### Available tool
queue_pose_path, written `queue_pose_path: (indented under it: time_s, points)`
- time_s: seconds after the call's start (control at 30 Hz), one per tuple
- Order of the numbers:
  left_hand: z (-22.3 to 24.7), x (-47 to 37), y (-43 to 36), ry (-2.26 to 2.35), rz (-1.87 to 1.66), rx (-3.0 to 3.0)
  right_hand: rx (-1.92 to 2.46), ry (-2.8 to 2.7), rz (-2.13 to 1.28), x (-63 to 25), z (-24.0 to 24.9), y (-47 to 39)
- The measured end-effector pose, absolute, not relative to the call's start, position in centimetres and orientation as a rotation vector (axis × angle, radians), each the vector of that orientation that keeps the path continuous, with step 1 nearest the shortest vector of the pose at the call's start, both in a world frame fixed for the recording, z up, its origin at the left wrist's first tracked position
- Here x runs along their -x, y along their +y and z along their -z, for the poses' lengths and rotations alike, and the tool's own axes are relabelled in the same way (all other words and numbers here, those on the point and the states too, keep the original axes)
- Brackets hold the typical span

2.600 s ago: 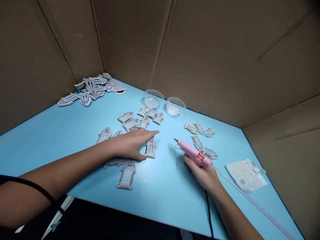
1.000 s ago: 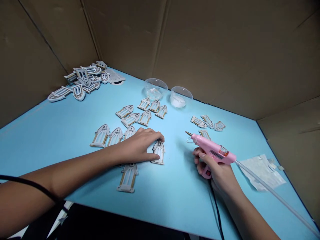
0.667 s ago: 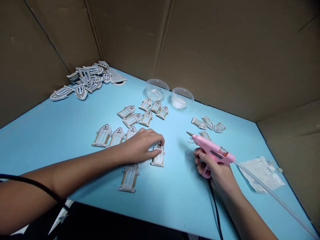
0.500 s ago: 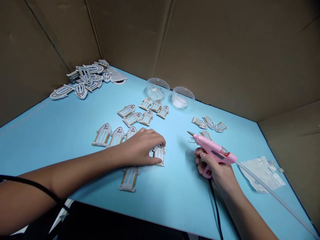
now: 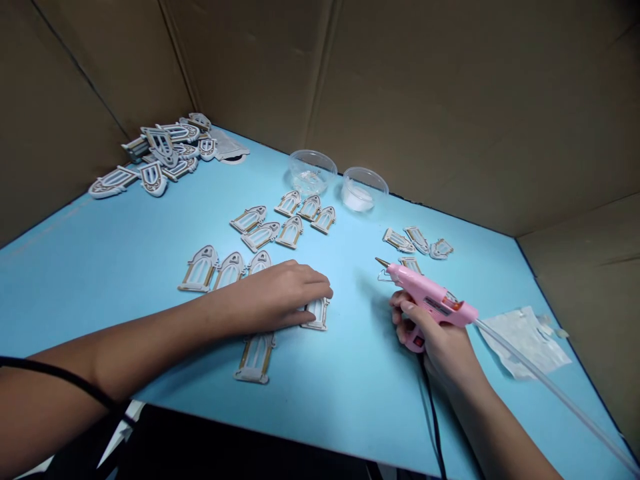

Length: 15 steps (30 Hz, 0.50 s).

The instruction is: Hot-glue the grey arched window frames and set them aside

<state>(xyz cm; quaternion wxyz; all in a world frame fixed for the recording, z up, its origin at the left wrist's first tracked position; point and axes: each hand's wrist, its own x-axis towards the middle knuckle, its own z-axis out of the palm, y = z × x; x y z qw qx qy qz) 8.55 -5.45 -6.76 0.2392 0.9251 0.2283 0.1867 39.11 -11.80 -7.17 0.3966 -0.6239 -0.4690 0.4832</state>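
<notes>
My left hand (image 5: 287, 297) lies over a small white arched window piece (image 5: 317, 315), its thumb by the left edge and its fingers curled over the top. The piece rests on the blue tabletop, its upper part hidden by the fingers. In my right hand (image 5: 440, 340) a pink hot glue gun (image 5: 427, 293) is held by its handle, nozzle pointing up and left, above the table. A long clear glue stick (image 5: 540, 383) sticks out of its back. Under my left forearm lies another window piece (image 5: 256, 359), partly covered. Just beyond that arm stands a row of arched pieces (image 5: 199, 269).
Several smaller arched pieces (image 5: 290, 232) lie mid-table, others (image 5: 399, 240) to the right. Two clear plastic tubs (image 5: 313, 172) stand at the back. A pile of larger window pieces (image 5: 163, 150) fills the far left corner. A white sheet (image 5: 525, 343) lies right. Cardboard walls surround the table.
My left fingers have come down lower over the window piece, and the thumb has drawn back toward its left edge. My right hand and the glue gun stay almost still. The view has shifted slightly.
</notes>
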Motion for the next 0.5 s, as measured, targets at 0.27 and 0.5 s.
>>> queue_pose_path:
  time_s: [0.27,0.5]
  points:
    - [6.3,-8.6,-5.5,0.837,-0.174,-2.364,1.581,-1.192,-1.136,-39.0,6.8,-12.0]
    - [6.9,-9.1,-5.7,0.822,-0.593,-2.154,1.504,-1.796,-0.631,-37.9,5.8,-13.4]
